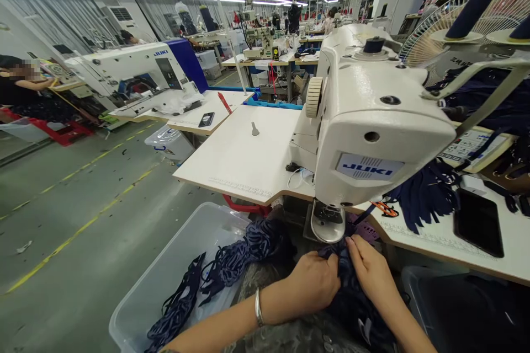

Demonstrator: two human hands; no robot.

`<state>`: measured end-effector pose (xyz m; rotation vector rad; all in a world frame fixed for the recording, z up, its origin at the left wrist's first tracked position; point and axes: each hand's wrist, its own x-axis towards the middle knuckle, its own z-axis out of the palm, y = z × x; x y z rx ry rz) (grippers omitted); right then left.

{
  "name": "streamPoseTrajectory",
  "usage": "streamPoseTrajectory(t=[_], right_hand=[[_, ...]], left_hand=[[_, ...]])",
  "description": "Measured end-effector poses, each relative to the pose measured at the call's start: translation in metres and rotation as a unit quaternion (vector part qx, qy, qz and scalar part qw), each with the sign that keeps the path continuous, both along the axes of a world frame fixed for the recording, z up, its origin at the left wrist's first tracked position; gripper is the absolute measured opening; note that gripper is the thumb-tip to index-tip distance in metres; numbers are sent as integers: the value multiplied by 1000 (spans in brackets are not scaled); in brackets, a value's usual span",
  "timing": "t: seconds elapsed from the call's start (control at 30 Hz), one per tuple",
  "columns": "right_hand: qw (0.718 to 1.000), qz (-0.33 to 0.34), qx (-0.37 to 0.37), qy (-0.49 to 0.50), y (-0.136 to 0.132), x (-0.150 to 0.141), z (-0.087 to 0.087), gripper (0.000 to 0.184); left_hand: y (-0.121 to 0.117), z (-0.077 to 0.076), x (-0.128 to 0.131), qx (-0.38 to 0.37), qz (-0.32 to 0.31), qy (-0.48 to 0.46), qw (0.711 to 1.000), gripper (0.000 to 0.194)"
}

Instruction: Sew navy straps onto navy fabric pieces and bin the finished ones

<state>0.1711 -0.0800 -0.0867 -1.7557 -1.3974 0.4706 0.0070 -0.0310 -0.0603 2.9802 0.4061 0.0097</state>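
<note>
Navy fabric (351, 306), dark, soft and gathered into folds with a small pale patch lower down, hangs over the person's lap, its upper end just below the sewing machine's round metal plate. The left hand (310, 284) is curled closed, pinching the cloth; the right hand (370, 265) lies along its other side with fingers extended, and whether it pinches too I cannot tell. Left of the lap, a clear plastic bin (165, 256) holds tangled bundles of navy strips (232, 262); another bin (414, 278) at right has dark contents, hard to make out. White sewing machine (385, 121) blocks the middle of the worktop (232, 160). Around it are a metal piece (255, 130), more navy strips, orange-handled scissors (385, 209) and a black phone (478, 222).
</note>
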Motion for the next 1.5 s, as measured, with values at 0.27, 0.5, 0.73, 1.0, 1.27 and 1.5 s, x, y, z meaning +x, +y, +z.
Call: streamPoseTrajectory(t=[0.27,0.5,0.73,1.0,1.27,1.5], right_hand=[[985,65,-57,-147,-2,8,1,38],[953,292,-31,-69,-4,8,66,20],[961,117,153,-200,22,11,55,25],[998,-19,53,-10,12,-1,36,36],[975,-19,7,221,47,10,50,29],[995,4,-44,94,60,24,47,20]], left_hand=[[4,3,-5,-55,126,-67,988,51],[37,43,-28,-334,81,-158,926,22],[52,59,-22,83,171,-308,932,22],[41,66,-21,41,68,-194,978,29],[39,71,-12,87,131,-177,971,25],[33,68,-4,126,184,-169,960,25]])
